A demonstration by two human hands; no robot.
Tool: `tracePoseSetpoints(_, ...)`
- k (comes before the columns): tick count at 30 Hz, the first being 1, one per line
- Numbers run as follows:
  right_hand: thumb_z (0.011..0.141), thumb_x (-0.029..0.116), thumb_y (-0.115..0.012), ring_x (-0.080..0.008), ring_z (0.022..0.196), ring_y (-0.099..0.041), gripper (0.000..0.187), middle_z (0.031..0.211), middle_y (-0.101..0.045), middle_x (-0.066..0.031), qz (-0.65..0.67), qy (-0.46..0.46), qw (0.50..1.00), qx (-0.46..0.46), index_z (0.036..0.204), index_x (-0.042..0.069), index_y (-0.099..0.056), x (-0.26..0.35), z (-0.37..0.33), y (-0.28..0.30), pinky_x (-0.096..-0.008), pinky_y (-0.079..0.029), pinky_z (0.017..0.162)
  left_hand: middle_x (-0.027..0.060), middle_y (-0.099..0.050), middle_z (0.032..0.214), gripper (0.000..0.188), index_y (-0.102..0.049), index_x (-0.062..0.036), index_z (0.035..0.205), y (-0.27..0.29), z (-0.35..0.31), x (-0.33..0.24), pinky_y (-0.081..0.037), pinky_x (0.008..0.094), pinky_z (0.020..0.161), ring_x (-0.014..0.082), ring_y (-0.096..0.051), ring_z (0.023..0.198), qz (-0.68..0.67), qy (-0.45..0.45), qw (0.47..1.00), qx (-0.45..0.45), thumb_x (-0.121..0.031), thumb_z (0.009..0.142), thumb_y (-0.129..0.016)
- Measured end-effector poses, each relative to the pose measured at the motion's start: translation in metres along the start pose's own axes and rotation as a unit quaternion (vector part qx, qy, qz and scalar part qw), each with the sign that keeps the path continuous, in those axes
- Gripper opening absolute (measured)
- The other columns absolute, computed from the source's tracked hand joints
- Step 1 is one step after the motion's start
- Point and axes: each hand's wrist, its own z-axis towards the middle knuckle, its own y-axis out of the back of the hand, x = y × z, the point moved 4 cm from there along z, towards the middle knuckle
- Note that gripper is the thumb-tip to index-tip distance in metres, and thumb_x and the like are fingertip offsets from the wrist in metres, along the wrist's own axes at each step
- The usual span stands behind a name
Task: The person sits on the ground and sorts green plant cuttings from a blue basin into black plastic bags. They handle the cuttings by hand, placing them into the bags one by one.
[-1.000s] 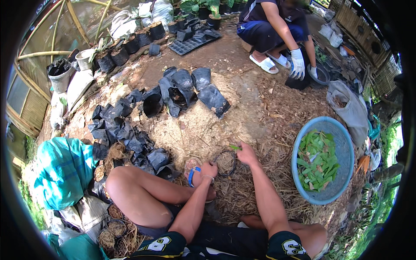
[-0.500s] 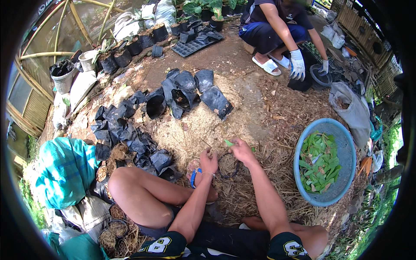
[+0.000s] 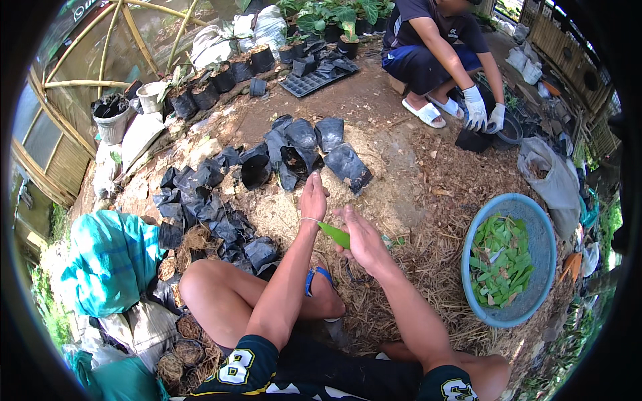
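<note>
Reaching forward, my left hand [image 3: 313, 198] has its fingers stretched out, close to the rim of a black plastic grow bag [image 3: 302, 136]; nothing shows in it. My right hand [image 3: 364, 242] grips a green leaf [image 3: 335, 234], which points left toward my left wrist. Below the hands, dry straw [image 3: 384, 304] covers the ground. Several black grow bags, some standing with their mouths open, are grouped ahead of me. To my right is a blue basin [image 3: 470, 294] with many green leaves [image 3: 500, 264] inside.
A crumpled heap of black bags [image 3: 221, 224] lies left of my hands, beside a teal sack [image 3: 107, 260]. At the far right a gloved person [image 3: 441, 63] squats over a black pot [image 3: 473, 140]. A seedling tray [image 3: 317, 79] and potted plants [image 3: 348, 45] line the back.
My left hand has moved forward toward the black bags. My right hand has come slightly left and down, and more of its leaf shows. The other person's hands have drawn together at the pot.
</note>
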Motion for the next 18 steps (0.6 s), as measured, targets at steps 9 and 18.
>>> tracePoseSetpoints(9, 0.102, 0.079, -0.018, -0.0098, 0.052, -0.044, 0.092, 0.07, -0.059, -0.0053, 0.096, -0.049, 0.977, 0.186, 0.143, -0.001, -0.035, 0.021, -0.038, -0.039, -0.0264, -0.034, 0.049, 0.0132, -0.07, 0.088, 0.083, -0.029, -0.0007, 0.162, 0.004, -0.02, 0.062, -0.054, 0.0379, 0.082, 0.0244, -0.068, 0.084, -0.011, 0.092, 0.996, -0.014, -0.063, 0.108, -0.034)
tracePoseSetpoints(18, 0.101, 0.079, -0.016, -0.01, 0.051, -0.046, 0.101, 0.075, -0.064, -0.0074, 0.053, -0.077, 0.992, 0.087, 0.156, -0.006, -0.024, 0.008, -0.017, -0.006, -0.0269, -0.037, 0.046, 0.0287, -0.055, 0.145, 0.076, -0.023, -0.0072, 0.165, -0.021, -0.049, 0.067, -0.044, 0.0463, 0.113, 0.0406, -0.059, 0.129, 0.059, -0.022, 0.995, 0.071, -0.059, 0.109, -0.031)
